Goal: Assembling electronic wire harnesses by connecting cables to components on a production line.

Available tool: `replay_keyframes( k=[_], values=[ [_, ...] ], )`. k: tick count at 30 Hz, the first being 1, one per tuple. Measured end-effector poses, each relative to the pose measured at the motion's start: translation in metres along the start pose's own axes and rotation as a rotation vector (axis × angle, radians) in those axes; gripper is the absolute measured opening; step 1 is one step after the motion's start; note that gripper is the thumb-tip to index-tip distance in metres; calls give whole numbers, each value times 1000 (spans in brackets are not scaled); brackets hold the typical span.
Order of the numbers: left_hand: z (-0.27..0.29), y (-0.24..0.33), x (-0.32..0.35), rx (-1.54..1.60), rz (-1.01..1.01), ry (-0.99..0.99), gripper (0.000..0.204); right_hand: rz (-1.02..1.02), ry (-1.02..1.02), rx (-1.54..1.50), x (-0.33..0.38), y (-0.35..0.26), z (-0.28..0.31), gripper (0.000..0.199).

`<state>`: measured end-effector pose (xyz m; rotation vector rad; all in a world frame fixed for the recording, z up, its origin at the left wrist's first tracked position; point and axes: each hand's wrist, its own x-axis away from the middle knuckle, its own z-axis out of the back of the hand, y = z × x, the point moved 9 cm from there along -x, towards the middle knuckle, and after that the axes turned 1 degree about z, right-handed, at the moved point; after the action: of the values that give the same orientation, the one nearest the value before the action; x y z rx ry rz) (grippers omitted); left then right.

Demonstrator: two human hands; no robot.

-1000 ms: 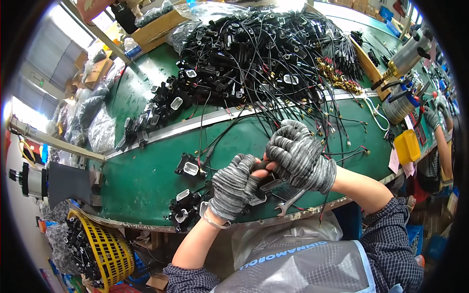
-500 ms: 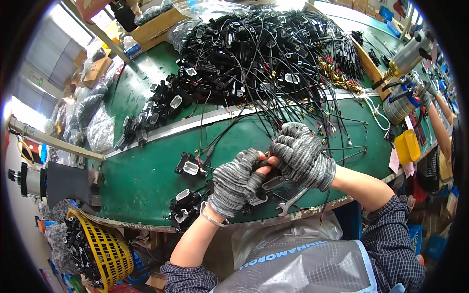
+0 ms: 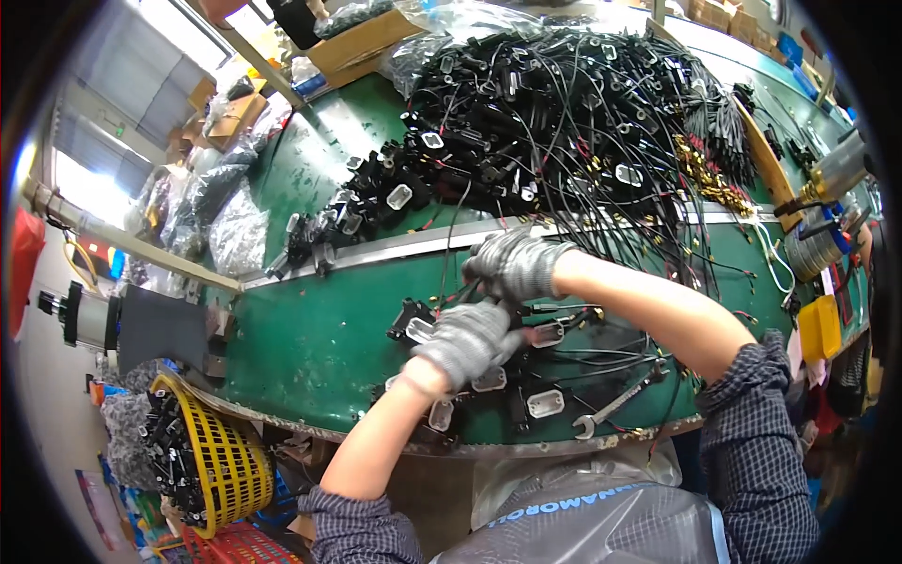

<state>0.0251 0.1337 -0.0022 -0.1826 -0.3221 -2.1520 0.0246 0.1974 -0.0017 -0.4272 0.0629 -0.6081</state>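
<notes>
My left hand (image 3: pixel 467 343), in a grey striped knit glove, is low over the green table, smeared by motion. Its fingertips come close to a black part with a pale rectangular socket (image 3: pixel 550 334), but its grip does not show. Just above and beyond, my gloved right hand (image 3: pixel 515 266) has its fingers curled closed, with dark cable beside them; what they hold is hidden. Another black socketed part (image 3: pixel 418 329) lies left of the hands. Several more, one with a pale socket (image 3: pixel 545 404), lie along the front edge beside an open-ended wrench (image 3: pixel 620 399).
A large heap of black parts and cables (image 3: pixel 554 122) fills the far table beyond a metal strip (image 3: pixel 395 249). A yellow basket (image 3: pixel 225 465) of black parts stands at lower left. A yellow bin (image 3: pixel 819 327) and a cylindrical tool (image 3: pixel 841 174) are at right.
The view has shifted, so the table appears farther right. My hands have moved from being side by side to the right hand lying beyond the left. More black parts and cables show near the wrench.
</notes>
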Motion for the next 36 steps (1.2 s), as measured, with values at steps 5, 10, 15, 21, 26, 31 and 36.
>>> replay_keyframes(
  k=[5,10,15,21,26,31,36],
  values=[
    [48,-103,37,697,245,-20,26,144,168,356,-20,-5,-25,33],
    [87,-175,-22,-11,428,506,22,225,363,298,-2,-6,-1,22],
    [60,-140,-110,-717,46,633,26,112,801,-1377,46,21,90,22],
    [30,-173,-126,-850,135,350,25,289,861,-1280,120,-10,204,27],
    [50,-159,-89,-838,211,284,26,97,996,-884,329,27,198,30],
    [79,-148,-12,-484,186,754,25,-63,1090,-533,325,-8,218,33],
    [58,-150,51,313,281,836,27,-256,749,-63,241,-49,155,20]
  ],
)
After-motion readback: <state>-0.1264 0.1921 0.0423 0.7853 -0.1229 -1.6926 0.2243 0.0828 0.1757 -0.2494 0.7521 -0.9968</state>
